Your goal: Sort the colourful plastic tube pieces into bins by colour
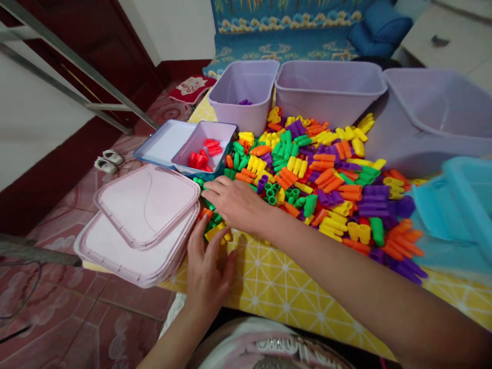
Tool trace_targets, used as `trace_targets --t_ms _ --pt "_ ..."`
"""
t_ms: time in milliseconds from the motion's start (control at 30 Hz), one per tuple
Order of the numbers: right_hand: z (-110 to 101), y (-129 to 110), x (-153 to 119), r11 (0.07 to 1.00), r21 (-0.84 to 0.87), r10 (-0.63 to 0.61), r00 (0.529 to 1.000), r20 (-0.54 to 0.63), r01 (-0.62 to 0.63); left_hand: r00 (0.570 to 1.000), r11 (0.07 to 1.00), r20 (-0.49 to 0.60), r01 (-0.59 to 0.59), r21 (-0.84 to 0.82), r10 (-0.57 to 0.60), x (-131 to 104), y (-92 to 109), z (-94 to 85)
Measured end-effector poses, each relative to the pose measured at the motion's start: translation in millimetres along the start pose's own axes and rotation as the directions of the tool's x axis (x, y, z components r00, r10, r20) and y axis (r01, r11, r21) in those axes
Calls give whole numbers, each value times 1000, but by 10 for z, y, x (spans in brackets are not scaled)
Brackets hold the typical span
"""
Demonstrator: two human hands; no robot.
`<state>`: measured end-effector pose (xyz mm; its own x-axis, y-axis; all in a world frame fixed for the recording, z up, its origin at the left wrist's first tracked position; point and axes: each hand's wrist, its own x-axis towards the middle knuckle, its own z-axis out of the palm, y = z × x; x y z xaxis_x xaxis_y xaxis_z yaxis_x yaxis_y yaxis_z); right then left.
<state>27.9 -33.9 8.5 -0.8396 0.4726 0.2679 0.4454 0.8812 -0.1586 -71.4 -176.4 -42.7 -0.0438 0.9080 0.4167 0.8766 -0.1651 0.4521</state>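
A heap of finger-shaped plastic pieces (290, 166) in yellow, orange, green, purple and red spreads over the table; some are joined in rows. My right hand (240, 204) reaches across to the heap's near-left edge, its fingers stretched out over green pieces; the fingertips are partly hidden. Just below it, my left hand (207, 264) is open beside the stacked lids, thumb apart from the fingers. One of its fingertips is at an orange piece (206, 213), near some yellow ones (216, 232). Red pieces (199, 160) lie in a small lilac box (182, 148) beyond my hands.
Two pale lids (148, 205) overlap at the table's left edge, with a blue-rimmed lid (163, 141) behind. Lilac bins (326, 105) line the back; the left bin (242, 110) holds purple pieces. A turquoise container (446, 210) stands right. Yellow patterned cloth (284, 277) covers the table.
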Motion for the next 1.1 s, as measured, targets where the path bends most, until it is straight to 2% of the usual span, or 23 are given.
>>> trace_targets --t_ms 67,167,300,533,767,900,1000,1100 --pt "122 -38 90 999 22 42 999 22 -42 1000 1000 4 7 21 -7 1 -6 13" --pt "264 -94 185 984 10 179 983 28 -180 1000 999 -5 20 39 -20 23 -16 19" --pt "258 -97 174 972 -32 233 973 6 -232 1000 998 2 16 61 -16 60 -31 10" --pt "-87 101 -215 967 -109 236 971 39 -230 987 992 160 -9 -123 29 183 76 124" --pt "-503 365 -610 912 -210 348 936 -57 -352 945 966 277 -108 -236 173 555 304 397" --pt "-663 559 -763 842 -247 453 877 -158 -479 941 948 268 -126 -292 208 767 432 559" --pt "-748 752 -870 769 -226 541 797 -267 -598 928 933 269 -165 -321 257 941 511 627" --pt "-823 925 -980 713 -133 607 702 -373 -688 925 919 251 -190 -344 285 1200 576 656"
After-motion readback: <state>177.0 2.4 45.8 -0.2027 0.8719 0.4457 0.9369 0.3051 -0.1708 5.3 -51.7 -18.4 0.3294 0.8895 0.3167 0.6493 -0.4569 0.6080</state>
